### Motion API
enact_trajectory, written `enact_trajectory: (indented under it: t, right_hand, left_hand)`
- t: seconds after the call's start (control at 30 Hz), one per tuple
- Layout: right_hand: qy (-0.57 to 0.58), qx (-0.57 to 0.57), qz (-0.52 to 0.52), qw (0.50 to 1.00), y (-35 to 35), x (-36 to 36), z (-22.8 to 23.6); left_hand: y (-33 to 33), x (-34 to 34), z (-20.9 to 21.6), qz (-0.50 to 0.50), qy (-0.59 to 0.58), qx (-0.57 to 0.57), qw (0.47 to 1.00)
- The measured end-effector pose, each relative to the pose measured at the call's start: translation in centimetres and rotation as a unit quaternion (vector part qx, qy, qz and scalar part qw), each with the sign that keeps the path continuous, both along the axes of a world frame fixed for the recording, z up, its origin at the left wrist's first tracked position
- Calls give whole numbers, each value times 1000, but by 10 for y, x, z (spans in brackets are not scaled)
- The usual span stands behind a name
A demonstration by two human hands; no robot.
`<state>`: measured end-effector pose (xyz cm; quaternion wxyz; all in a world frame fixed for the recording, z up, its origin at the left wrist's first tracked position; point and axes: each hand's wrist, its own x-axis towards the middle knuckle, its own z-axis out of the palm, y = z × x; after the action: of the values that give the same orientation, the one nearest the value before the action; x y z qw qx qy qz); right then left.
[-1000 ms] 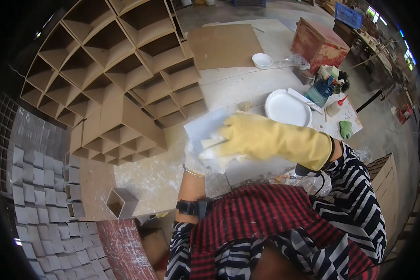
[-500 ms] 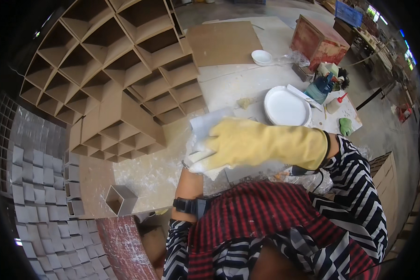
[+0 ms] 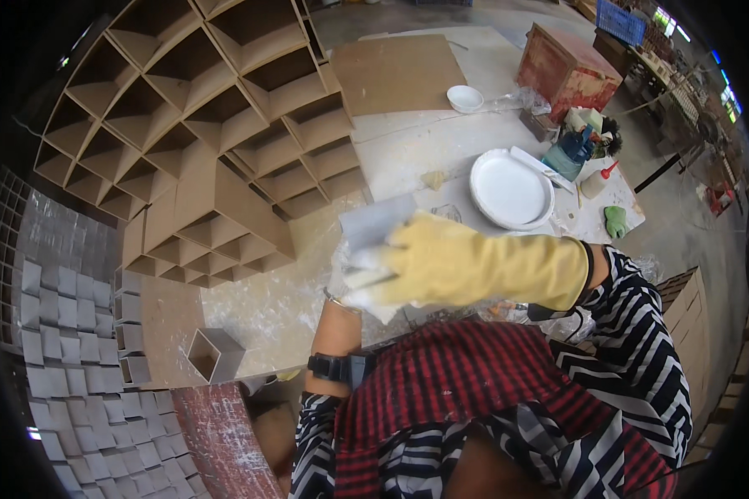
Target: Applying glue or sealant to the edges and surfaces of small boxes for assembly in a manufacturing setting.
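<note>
A pale grey, flat-sided piece [image 3: 379, 221], much like the small square boxes nearby, stands up between my hands. My left hand [image 3: 359, 281], in a white glove, holds it from the near left side; most of its fingers are hidden. Over it reaches my right hand [image 3: 420, 259], in a long yellow rubber glove. Its fingertips are smeared by motion against the piece and the white glove, so I cannot tell whether they grip anything. A white round tub [image 3: 512, 190] with white contents sits to the right of my hands.
Brown open-celled box stacks [image 3: 225, 200] rise at the left. One small square box [image 3: 216, 356] stands at the table's near left. Many grey boxes [image 3: 66, 349] are stacked beyond. To the right are a blue-green jug [image 3: 567, 156], a red-tipped bottle [image 3: 595, 181] and a green cloth [image 3: 615, 221].
My right hand has shifted slightly right and down along the piece. The grey piece's top has turned a little and shows more. The surroundings stay put.
</note>
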<state>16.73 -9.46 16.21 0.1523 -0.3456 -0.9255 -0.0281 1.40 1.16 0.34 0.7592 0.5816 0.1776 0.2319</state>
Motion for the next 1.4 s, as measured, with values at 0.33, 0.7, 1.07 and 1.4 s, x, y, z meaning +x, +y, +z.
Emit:
enact_trajectory:
  t: [0.33,0.7,1.07,1.4]
  right_hand:
    - [247,24,-229,941,73,87,-40]
    - [634,-251,-152,715,29,76,-23]
    - [414,-119,-179,884,19,59,-9]
    - [33,18,-5,999,67,51,-19]
  left_hand:
    - [-8,-6,15,114,-35,-277,953]
    - [1,-1,-11,237,-139,-323,906]
    - [15,-3,3,30,-362,-315,877]
    - [9,16,11,-110,-385,-289,870]
